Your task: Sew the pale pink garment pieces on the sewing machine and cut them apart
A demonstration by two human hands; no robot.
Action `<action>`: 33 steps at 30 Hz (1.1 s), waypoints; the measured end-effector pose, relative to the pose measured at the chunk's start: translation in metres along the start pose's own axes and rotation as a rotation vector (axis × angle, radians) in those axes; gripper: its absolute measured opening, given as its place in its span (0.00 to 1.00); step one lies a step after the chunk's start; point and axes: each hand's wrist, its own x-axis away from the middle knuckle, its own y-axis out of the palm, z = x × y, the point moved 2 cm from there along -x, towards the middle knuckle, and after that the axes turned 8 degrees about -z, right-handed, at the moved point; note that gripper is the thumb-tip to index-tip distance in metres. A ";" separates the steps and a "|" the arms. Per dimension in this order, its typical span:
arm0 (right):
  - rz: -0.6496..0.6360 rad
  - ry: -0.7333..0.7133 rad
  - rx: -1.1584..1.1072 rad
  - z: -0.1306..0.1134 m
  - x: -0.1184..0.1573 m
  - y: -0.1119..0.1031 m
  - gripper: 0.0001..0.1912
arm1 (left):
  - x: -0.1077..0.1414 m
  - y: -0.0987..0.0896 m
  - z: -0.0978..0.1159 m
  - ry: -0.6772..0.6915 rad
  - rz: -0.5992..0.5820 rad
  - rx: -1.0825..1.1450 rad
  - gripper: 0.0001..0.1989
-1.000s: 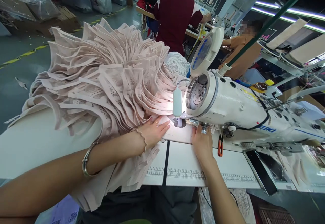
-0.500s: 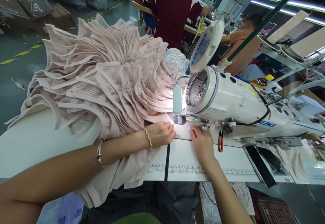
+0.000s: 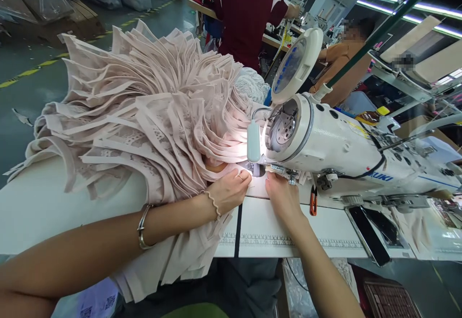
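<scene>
The person's left-hand grip (image 3: 231,190) sits beside the lit needle area of a white sewing machine (image 3: 335,140), fingertips drawn together; the right-hand grip (image 3: 283,195) is just across from it, under the machine's head. Whether either pinches cloth is hard to tell. A tall heap of pale pink fabric pieces (image 3: 155,101) covers the left of the white surface (image 3: 263,222). Orange-handled snips (image 3: 313,202) and a phone (image 3: 368,236) lie to the right; beyond, a co-worker in maroon (image 3: 247,15) faces away.
</scene>
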 end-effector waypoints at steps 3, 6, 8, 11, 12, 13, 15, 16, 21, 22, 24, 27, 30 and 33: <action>-0.011 -0.044 -0.075 -0.014 -0.005 0.001 0.09 | -0.001 0.009 -0.003 0.013 0.055 0.023 0.18; 0.082 -0.077 -0.153 -0.024 -0.006 0.009 0.09 | -0.001 0.016 -0.010 -0.085 0.126 0.148 0.17; 0.153 -0.083 -0.196 -0.026 -0.004 0.016 0.07 | 0.000 0.017 -0.015 -0.199 0.189 0.299 0.16; 0.201 -0.072 -0.274 -0.023 -0.002 0.023 0.05 | 0.002 0.016 -0.011 -0.167 0.254 0.461 0.18; 0.194 -0.065 -0.304 -0.021 -0.002 0.024 0.05 | 0.003 0.016 -0.007 -0.111 0.251 0.459 0.19; 0.183 -0.058 -0.332 -0.020 -0.002 0.025 0.04 | 0.004 0.017 -0.003 -0.063 0.234 0.429 0.20; 0.166 -0.048 -0.381 -0.018 -0.002 0.025 0.05 | 0.005 0.020 0.006 -0.018 0.183 0.333 0.21; 0.166 -0.047 -0.402 -0.018 -0.002 0.024 0.06 | 0.006 0.022 0.009 -0.014 0.159 0.286 0.21; 0.170 -0.058 -0.481 -0.018 -0.002 0.024 0.10 | 0.005 0.028 0.013 -0.020 0.140 0.165 0.20; 0.170 -0.063 -0.494 -0.018 -0.002 0.023 0.10 | 0.005 0.027 0.012 -0.024 0.150 0.156 0.20; 0.165 -0.091 -0.539 -0.014 -0.001 0.022 0.10 | 0.004 0.023 0.011 -0.023 0.168 0.139 0.19; 0.106 -0.240 -0.665 -0.005 0.003 0.021 0.09 | 0.002 0.018 0.009 -0.024 0.164 0.128 0.17; 0.190 -0.449 -0.684 0.007 0.008 0.024 0.10 | 0.000 0.018 0.008 -0.008 0.173 0.126 0.15; 0.424 -0.542 -0.580 0.014 0.013 0.031 0.15 | -0.001 0.023 0.009 0.014 0.196 0.117 0.15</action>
